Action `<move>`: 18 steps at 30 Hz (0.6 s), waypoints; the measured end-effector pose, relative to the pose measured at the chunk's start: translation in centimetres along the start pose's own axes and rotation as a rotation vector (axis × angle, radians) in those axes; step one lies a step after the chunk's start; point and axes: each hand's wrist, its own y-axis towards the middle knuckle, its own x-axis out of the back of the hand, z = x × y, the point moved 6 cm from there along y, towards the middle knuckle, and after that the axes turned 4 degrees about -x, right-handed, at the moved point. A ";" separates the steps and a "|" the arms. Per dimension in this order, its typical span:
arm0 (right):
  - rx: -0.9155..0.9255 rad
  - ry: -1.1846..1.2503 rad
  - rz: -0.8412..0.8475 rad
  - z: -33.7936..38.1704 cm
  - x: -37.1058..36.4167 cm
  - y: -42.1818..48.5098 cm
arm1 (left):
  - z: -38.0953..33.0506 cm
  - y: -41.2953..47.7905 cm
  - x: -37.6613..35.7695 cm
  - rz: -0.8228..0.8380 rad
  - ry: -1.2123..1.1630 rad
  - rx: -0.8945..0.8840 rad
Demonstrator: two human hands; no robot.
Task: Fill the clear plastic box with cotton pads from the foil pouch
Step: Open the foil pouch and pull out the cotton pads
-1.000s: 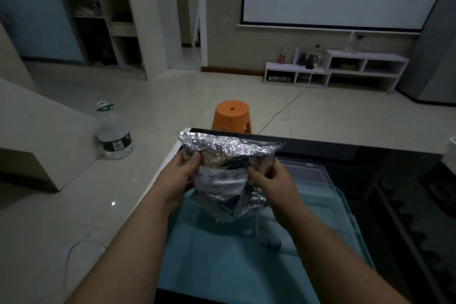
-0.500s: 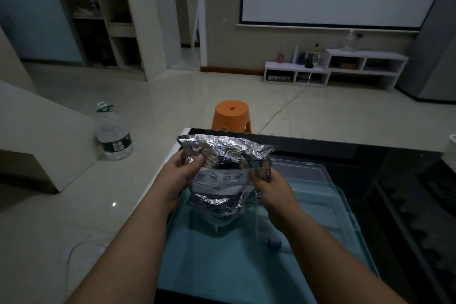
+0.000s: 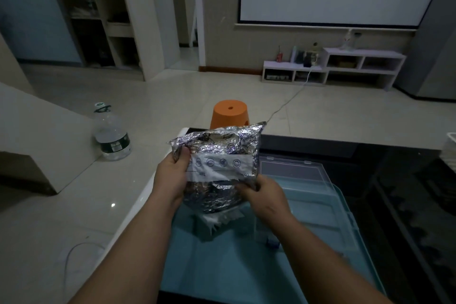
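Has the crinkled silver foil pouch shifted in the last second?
Yes. The crinkled silver foil pouch has tipped: its top right corner has lifted and now reaches up beside the base of the orange plastic stool; before, it sat lower.

Foil pouch (image 3: 215,196) hid most fingers of left hand (image 3: 170,177) and right hand (image 3: 265,196); contents weren't visible. Label (image 3: 222,168) print was too small to read. Right forearm (image 3: 320,256) covered part of clear plastic box (image 3: 315,205).
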 end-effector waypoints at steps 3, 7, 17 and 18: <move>-0.032 -0.047 -0.028 -0.4 0.0 0.3 | 0.1 0.0 0.0 0.030 0.055 -0.009; -0.068 -0.042 -0.031 -0.7 0.2 0.2 | 0.2 -0.1 -0.3 0.130 -0.048 0.065; -0.023 -0.162 0.080 -0.3 -0.4 0.4 | 1.1 -0.1 1.3 -0.062 0.112 0.111; -0.026 -0.214 0.037 -0.5 -0.1 0.6 | 1.1 -0.2 1.3 -0.079 0.105 0.108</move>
